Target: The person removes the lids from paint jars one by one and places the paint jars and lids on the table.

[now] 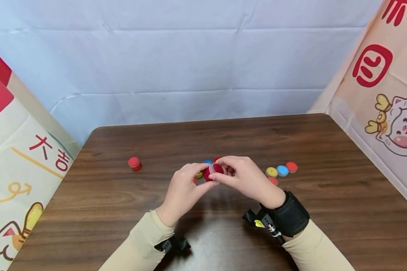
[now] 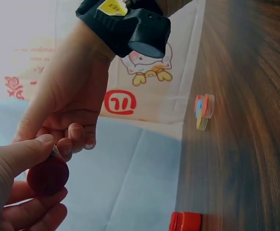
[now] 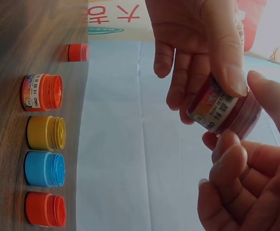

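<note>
A small dark red paint jar (image 1: 211,174) with a printed label is held above the table between both hands. My left hand (image 1: 184,186) grips the jar's body with thumb and fingers, and the jar's round base (image 2: 47,177) shows in the left wrist view. My right hand (image 1: 245,177) pinches the translucent lid (image 3: 248,115) at the jar's other end. The lid is on or against the jar; whether it is loosened, I cannot tell. The jar is tilted sideways in the right wrist view.
Uncapped orange (image 3: 44,92), yellow (image 3: 46,133), blue (image 3: 44,168) and red (image 3: 46,209) jars stand in a row behind the hands. Yellow (image 1: 271,172), blue (image 1: 282,171) and red lids (image 1: 292,167) lie on the right. Another red jar (image 1: 134,163) stands left on the wooden table (image 1: 105,203).
</note>
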### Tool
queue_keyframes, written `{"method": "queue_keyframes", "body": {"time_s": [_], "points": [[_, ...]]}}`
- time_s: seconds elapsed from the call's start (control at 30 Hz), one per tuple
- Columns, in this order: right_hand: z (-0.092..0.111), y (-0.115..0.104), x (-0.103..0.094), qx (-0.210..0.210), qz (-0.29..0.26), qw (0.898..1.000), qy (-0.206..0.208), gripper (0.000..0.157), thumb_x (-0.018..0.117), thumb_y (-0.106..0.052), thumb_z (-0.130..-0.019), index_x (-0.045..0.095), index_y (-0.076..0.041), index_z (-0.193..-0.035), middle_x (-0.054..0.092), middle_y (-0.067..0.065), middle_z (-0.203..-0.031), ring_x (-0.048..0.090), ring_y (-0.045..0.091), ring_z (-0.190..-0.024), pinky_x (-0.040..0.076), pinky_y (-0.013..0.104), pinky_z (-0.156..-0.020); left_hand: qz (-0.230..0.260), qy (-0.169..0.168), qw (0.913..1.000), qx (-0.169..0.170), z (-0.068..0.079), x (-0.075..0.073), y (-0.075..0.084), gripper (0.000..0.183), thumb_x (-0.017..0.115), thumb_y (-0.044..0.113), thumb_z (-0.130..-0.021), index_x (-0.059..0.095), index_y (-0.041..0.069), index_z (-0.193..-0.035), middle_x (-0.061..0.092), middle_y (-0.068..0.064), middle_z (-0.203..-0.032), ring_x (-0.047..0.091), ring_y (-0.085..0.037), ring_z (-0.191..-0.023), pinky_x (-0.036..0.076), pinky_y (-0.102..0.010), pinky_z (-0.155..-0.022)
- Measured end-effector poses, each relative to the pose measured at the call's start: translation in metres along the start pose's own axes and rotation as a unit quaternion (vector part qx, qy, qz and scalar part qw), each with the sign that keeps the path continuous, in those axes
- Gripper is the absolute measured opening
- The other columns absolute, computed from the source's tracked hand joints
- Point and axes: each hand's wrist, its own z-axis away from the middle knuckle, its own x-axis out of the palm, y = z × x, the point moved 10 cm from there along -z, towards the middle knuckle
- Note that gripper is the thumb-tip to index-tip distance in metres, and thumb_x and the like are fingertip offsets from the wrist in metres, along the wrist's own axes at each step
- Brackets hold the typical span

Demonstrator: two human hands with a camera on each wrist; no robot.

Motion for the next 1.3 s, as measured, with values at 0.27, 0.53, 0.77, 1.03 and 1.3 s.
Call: {"method": "queue_keyframes", "body": {"time_s": [0.27, 0.53, 0.77, 1.03, 1.3], "points": [[0.001, -0.007, -0.002, -0.020, 0.012, 1.000, 0.009, 0.025, 0.075, -0.028, -0.079, 0.066, -0.010, -0.094, 0.047, -0.009, -0.068, 0.046, 0.007, -0.061, 0.042, 0.023, -0.054, 0.036, -0.006, 0.9993, 0.000, 0.000, 0.000, 0.000, 0.043, 0.084, 0.024, -0.068, 0.070, 0.009, -0.106, 0.069, 0.001, -0.096, 0.051, -0.009, -0.074, 0.043, -0.020, -0.056], [0.000, -0.009, -0.002, -0.030, 0.019, 0.999, 0.012, 0.025, 0.074, -0.029, -0.080, 0.066, -0.010, -0.094, 0.046, -0.009, -0.067, 0.045, 0.006, -0.060, 0.041, 0.023, -0.053, 0.048, -0.009, 0.9988, 0.005, -0.001, -0.002, -0.001, 0.041, 0.085, 0.018, -0.067, 0.071, 0.010, -0.105, 0.069, 0.002, -0.094, 0.050, -0.008, -0.074, 0.042, -0.020, -0.055], [0.002, -0.011, -0.002, -0.046, 0.019, 0.999, 0.019, 0.022, 0.074, -0.027, -0.080, 0.066, -0.012, -0.093, 0.046, -0.010, -0.068, 0.046, 0.005, -0.060, 0.041, 0.022, -0.053, 0.057, -0.013, 0.9982, 0.017, -0.001, -0.003, 0.002, 0.042, 0.084, 0.020, -0.068, 0.071, 0.008, -0.106, 0.069, 0.002, -0.096, 0.051, -0.008, -0.076, 0.042, -0.021, -0.056], [0.001, -0.015, -0.002, -0.074, 0.010, 0.997, 0.024, 0.022, 0.076, -0.025, -0.078, 0.066, -0.011, -0.093, 0.045, -0.010, -0.068, 0.044, 0.004, -0.059, 0.041, 0.021, -0.051, 0.060, -0.013, 0.9975, 0.037, -0.002, -0.007, 0.005, 0.041, 0.083, 0.020, -0.069, 0.070, 0.007, -0.106, 0.069, 0.001, -0.096, 0.051, -0.009, -0.077, 0.042, -0.022, -0.058], [0.001, -0.018, 0.001, -0.103, 0.008, 0.995, 0.019, 0.020, 0.075, -0.025, -0.079, 0.065, -0.012, -0.091, 0.047, -0.011, -0.068, 0.045, 0.004, -0.059, 0.041, 0.021, -0.052, 0.083, -0.023, 0.9959, 0.027, -0.002, -0.006, 0.002, 0.044, 0.084, 0.017, -0.067, 0.070, 0.005, -0.107, 0.069, 0.000, -0.098, 0.053, -0.009, -0.078, 0.044, -0.021, -0.058]]}}
